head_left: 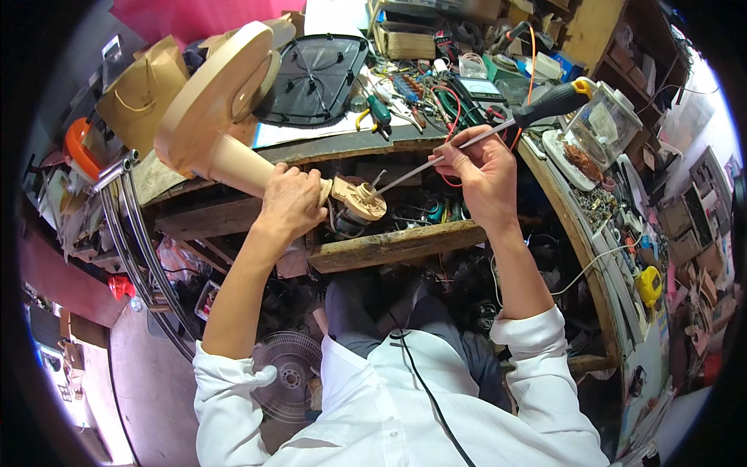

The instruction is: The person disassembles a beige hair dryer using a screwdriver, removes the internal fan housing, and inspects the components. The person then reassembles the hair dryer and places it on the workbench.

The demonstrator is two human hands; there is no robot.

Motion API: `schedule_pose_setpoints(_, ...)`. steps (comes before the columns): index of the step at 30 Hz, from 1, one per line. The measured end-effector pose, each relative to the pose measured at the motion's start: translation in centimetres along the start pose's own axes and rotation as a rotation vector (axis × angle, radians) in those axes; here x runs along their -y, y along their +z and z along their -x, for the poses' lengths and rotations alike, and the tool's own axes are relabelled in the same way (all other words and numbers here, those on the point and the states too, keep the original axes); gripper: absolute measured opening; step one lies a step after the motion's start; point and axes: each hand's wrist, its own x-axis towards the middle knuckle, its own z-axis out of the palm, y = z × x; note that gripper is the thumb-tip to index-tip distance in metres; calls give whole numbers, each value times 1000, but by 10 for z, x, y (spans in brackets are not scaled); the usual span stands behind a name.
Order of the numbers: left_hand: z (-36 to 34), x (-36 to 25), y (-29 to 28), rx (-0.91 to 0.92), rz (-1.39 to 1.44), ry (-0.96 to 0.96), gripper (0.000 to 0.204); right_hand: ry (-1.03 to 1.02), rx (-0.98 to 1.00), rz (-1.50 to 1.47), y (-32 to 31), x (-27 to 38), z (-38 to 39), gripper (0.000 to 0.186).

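My left hand (289,198) grips the narrow end of a beige appliance column (237,163), whose wide round base (198,101) points up to the left. Just right of that hand, a beige housing (364,201) with a dark motor and small shaft sits at the column's end. My right hand (478,167) is closed on the metal shaft of a long screwdriver (545,105) with a black and yellow handle, raised to the upper right. Its lower tip reaches to the housing; whether it touches is unclear.
The cluttered wooden bench holds a black panel (307,78), pliers, a meter (478,89), a clear container (603,124) and a yellow tape measure (649,286). An open drawer (397,249) holds tools. Curved metal tubes (136,233) stand left; a fan grille (288,377) is below.
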Motion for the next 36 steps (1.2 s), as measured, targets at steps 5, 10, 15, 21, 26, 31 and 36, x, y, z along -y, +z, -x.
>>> schedule_pose_setpoints(5, 24, 2, 14, -235, 90, 24, 53, -25, -19, -15, -4, 14, 16, 9)
schedule_pose_setpoints(10, 37, 12, 25, -414, 208, 14, 62, -83, -16, -39, -7, 32, 37, 9)
schedule_pose_setpoints(15, 40, 18, 40, -542, 259, 24, 63, -137, 28, -110, 7, 43, 54, 11)
schedule_pose_setpoints(21, 43, 15, 39, -478, 263, 9, 62, -388, 89, 126, 19, 28, 65, 18)
schedule_pose_setpoints(26, 50, 13, 34, -459, 230, -1, 67, -395, 79, 131, 24, 27, 71, 18)
schedule_pose_setpoints(31, 55, 14, 40, -449, 160, 0, 76, -418, 78, 146, 23, 21, 71, 18)
schedule_pose_setpoints(36, 56, 12, 39, -434, 146, -4, 75, -397, 75, 116, 24, 20, 72, 19)
